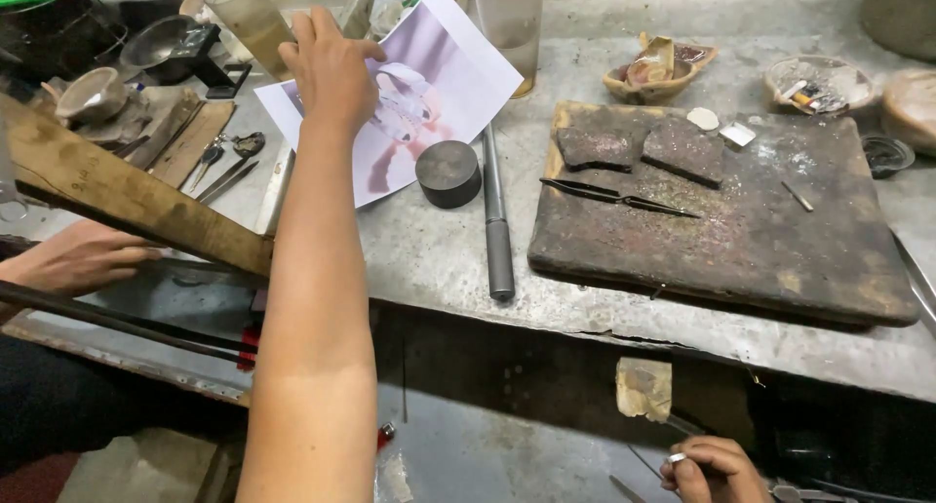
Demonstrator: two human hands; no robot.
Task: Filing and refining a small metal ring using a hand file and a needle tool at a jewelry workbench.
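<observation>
My left hand (331, 64) reaches far across the metal bench. It lies on the top left of a printed sheet (439, 74) showing a ring in pink tones, and its fingertips touch a glass of brownish liquid (249, 16). Whether it grips the sheet or the glass is hidden. Low at the bottom right, my right hand (712, 469), with a ring on one finger, is closed on a thin metal tool (682, 427) below the bench edge, beside a small pale block (643, 386).
A charred board (731, 240) carries tweezers (614, 196) and two dark slabs. A round dark block (448, 172) and a steel rod (497, 220) lie by the sheet. Shell dishes (658, 69) stand behind. Another person's hand (78, 259) rests under a wooden peg (127, 196).
</observation>
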